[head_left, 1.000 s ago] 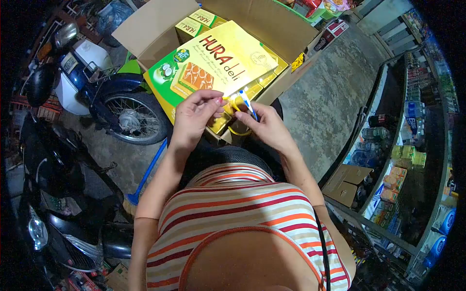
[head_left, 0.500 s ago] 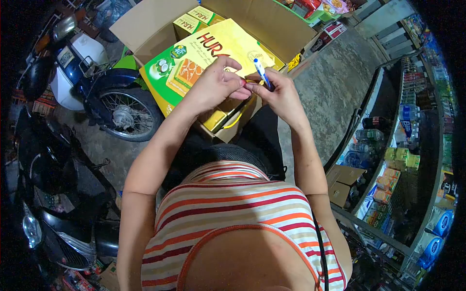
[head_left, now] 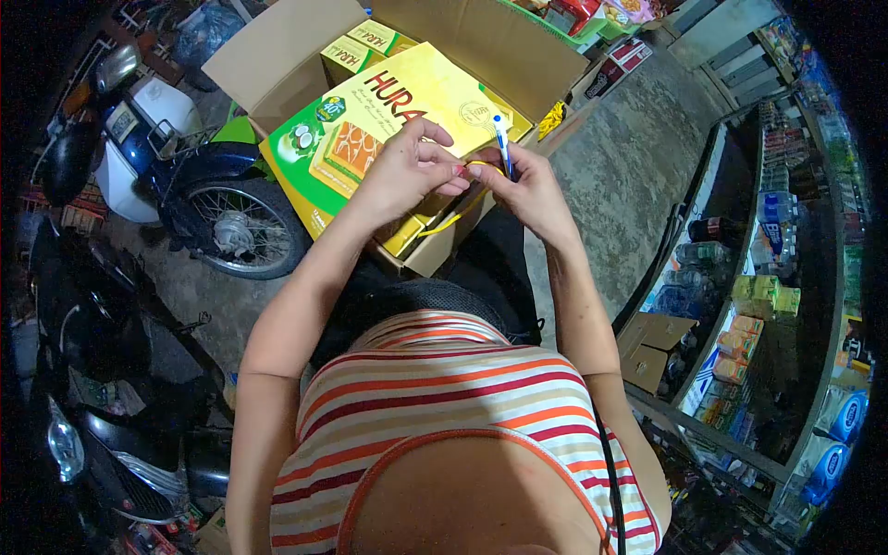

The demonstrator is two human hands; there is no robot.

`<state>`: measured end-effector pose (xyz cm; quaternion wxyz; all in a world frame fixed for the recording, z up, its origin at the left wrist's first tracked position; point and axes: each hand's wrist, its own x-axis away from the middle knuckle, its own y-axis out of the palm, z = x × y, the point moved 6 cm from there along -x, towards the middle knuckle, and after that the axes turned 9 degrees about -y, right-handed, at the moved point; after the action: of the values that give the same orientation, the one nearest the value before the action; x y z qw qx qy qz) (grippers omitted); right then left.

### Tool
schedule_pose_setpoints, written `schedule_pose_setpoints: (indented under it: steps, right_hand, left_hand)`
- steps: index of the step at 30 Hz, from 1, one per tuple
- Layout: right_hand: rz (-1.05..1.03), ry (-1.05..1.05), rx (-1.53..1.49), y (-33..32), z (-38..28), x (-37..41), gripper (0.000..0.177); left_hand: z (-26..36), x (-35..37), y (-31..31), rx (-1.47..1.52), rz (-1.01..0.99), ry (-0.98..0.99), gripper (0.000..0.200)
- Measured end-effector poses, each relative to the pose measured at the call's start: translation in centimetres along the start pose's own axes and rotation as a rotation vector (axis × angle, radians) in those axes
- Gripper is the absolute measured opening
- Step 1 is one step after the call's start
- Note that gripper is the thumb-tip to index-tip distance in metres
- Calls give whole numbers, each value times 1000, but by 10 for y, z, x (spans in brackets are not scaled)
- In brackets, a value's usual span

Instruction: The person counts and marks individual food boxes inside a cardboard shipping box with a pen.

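Note:
A yellow and green HURA box (head_left: 421,83) lies tilted on top of an open cardboard carton (head_left: 277,55). Over its near edge, my left hand (head_left: 412,171) has thumb and fingers pinched together on something small that I cannot make out. Close beside it, my right hand (head_left: 523,190) pinches a thin yellow strap (head_left: 453,220) between thumb and finger. A blue and white pen (head_left: 502,143) stands up between the fingers of that same hand. The strap hangs down along the carton's near side. Smaller HURA boxes (head_left: 356,54) sit inside the carton.
A motorbike's front wheel (head_left: 242,227) is left of the carton, with another dark motorbike (head_left: 120,444) nearer on the left. Shelves of bottles and packs (head_left: 768,296) line the right. A small open carton (head_left: 652,351) sits by them. Green baskets (head_left: 578,35) are at the back.
The carton and HURA box have shifted slightly left and down in view. My right hand has moved a little down, and the pen now stands more upright. More of the yellow strap shows.

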<state>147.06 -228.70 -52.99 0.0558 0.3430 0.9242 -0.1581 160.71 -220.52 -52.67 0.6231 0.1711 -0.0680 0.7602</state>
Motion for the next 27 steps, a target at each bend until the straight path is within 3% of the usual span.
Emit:
schedule_pose_setpoints:
  steps: [3, 4, 6, 9, 13, 22, 25, 27]
  right_hand:
    - [35, 51, -143, 2, 16, -1, 18]
    - [100, -24, -46, -6, 20, -9, 18]
    - [179, -148, 232, -23, 15, -27, 16]
    - [133, -266, 401, -27, 19, -53, 13]
    - [86, -289, 478, -20, 30, -62, 15]
    - [88, -310, 631, -16, 19, -66, 15]
    - [20, -312, 649, -15, 13, -70, 15]
    - [-133, -381, 772, -8, 4, -71, 14]
  left_hand:
    - [-3, -3, 2, -63, 28, 86, 27]
    - [-4, -5, 1, -60, 28, 87, 27]
    - [8, -7, -9, -467, 294, 311, 26]
    - [-5, -22, -28, -531, 377, 278, 24]
    - [-15, -24, -33, -381, 362, 305, 22]
    - [-13, -18, -30, -371, 375, 317, 20]
    - [-12, -16, -30, -419, 390, 344, 19]
    - [-10, -15, -29, -413, 385, 341, 19]
